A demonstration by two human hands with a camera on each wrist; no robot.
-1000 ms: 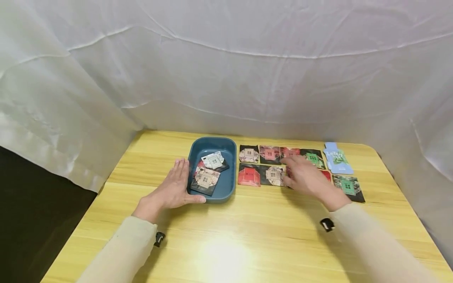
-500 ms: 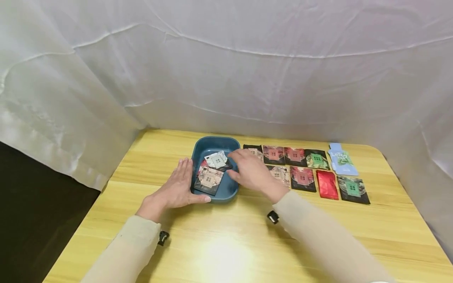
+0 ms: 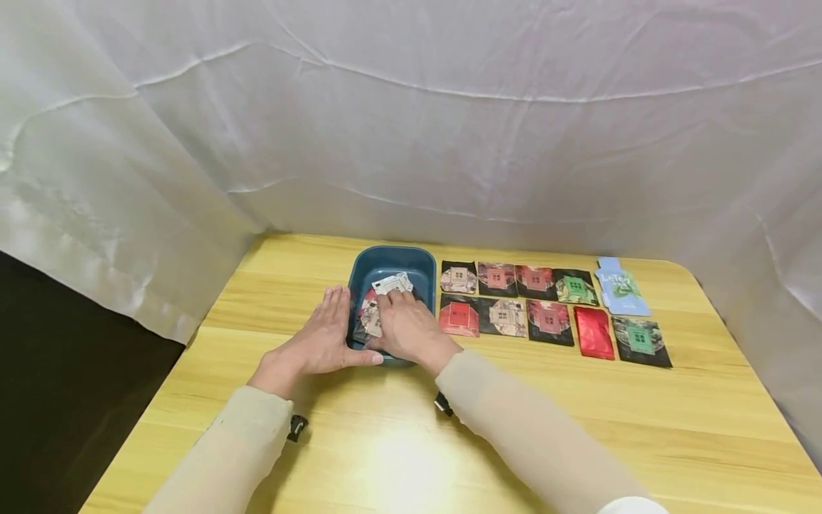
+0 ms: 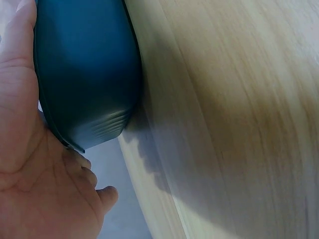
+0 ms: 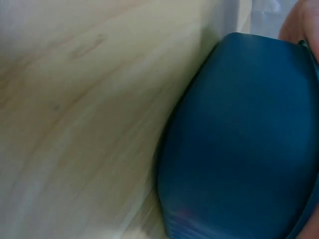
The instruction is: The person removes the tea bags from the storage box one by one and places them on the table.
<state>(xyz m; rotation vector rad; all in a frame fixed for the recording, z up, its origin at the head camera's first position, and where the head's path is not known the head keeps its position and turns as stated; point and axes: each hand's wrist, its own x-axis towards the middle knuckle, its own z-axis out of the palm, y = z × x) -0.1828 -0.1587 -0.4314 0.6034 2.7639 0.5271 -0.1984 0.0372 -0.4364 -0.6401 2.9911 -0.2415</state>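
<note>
In the head view a dark blue plastic bin [image 3: 393, 251] stands on the table with several small tea sachets inside, among them a white one [image 3: 393, 283] and a beige-and-black one [image 3: 372, 323]. My left hand [image 3: 316, 335] lies along the bin's left side, fingers straight, thumb at its front edge. Inside the bin my right hand [image 3: 411, 327] is over the sachets, its fingers pointing down and partly covering them. Whether it pinches one is hidden. The left wrist view shows my left palm [image 4: 35, 164] against the bin wall [image 4: 89, 64]. The right wrist view shows mostly the bin's outside [image 5: 244, 134].
Right of the bin, sachets lie in two rows: a red-and-black one [image 3: 459, 316], a pink-and-black one [image 3: 550, 321], a plain red one [image 3: 594, 333], a green-and-black one [image 3: 642, 341] and several others. A light blue packet [image 3: 621, 287] lies at the far right. Grey cloth [image 3: 411, 143] hangs behind.
My right hand has moved left from the rows of sachets, over the bin's right rim and into the bin. The rows are now uncovered. My left hand has stayed at the bin.
</note>
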